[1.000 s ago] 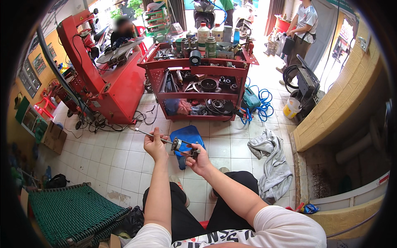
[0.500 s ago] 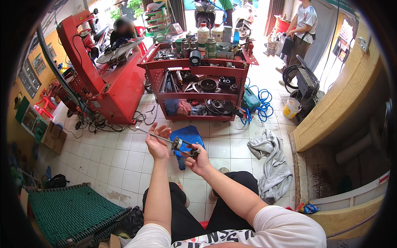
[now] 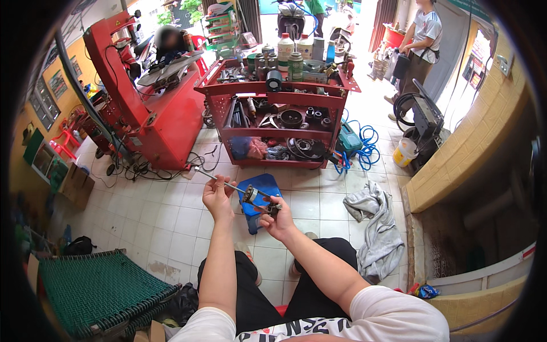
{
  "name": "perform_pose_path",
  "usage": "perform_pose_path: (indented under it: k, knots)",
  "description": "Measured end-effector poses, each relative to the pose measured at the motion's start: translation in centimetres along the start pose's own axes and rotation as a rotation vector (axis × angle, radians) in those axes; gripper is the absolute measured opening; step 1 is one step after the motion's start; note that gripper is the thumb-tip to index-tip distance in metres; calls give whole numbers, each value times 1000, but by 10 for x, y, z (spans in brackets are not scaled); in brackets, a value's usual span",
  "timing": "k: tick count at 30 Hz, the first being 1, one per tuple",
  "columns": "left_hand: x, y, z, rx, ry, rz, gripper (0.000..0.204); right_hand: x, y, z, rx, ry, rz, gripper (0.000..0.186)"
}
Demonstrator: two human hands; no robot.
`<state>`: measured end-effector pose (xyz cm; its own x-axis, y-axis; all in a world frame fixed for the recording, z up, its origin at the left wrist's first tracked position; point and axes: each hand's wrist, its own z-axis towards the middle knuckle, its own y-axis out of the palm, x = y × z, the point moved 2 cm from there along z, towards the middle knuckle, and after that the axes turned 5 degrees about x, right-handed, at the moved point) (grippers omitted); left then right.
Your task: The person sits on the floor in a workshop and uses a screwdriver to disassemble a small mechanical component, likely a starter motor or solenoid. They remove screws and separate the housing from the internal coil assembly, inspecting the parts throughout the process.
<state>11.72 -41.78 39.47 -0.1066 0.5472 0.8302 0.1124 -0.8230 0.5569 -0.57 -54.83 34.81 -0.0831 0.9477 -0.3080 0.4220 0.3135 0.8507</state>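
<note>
My left hand (image 3: pixel 217 199) is closed, fingers pinched around the thin shaft of a metal rod assembly (image 3: pixel 250 195). The shaft slants up to the left past my fingers, and a round ridged collar sits about midway along it. My right hand (image 3: pixel 277 220) grips the assembly's lower right end, where a darker fitting shows between thumb and fingers. Its exact kind is too small to tell. Below both hands stands a low blue plastic stool (image 3: pixel 268 183), partly hidden by the assembly and my right hand.
Ahead stands a red tool cart (image 3: pixel 273 163) loaded with bottles and parts. A red machine (image 3: pixel 168 137) is at the left. Grey cloth (image 3: pixel 373 228) lies on the floor at right, near a blue coiled hose (image 3: pixel 367 139). A green woven cot (image 3: pixel 97 288) is near left. Another person (image 3: pixel 424 34) stands back right.
My left hand has gone from spread fingers to a pinch on the shaft. Both hands and the assembly appear slightly further right; the whole view has shifted a little too.
</note>
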Motion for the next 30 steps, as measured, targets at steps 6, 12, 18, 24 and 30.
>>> perform_pose_path:
  k: [6, 12, 18, 24, 30]
  knots:
    - [-4, -8, 3, 49, -2, 23, 33, 3, -1, 1, 16, -20, -34, 28]
    - [-7, -5, 3, -24, -58, -13, 32, 0, 0, -2, 9, -40, -36, 29]
    - [3, 12, -10, -279, -166, -128, 34, -3, -7, 4, 51, -59, 30, 29]
    - [-6, 2, -3, -212, -168, -50, 33, -5, -7, 4, 49, -63, 5, 28]
    - [-8, -2, -1, -94, -172, -69, 37, -4, -2, 0, 65, -55, -11, 28]
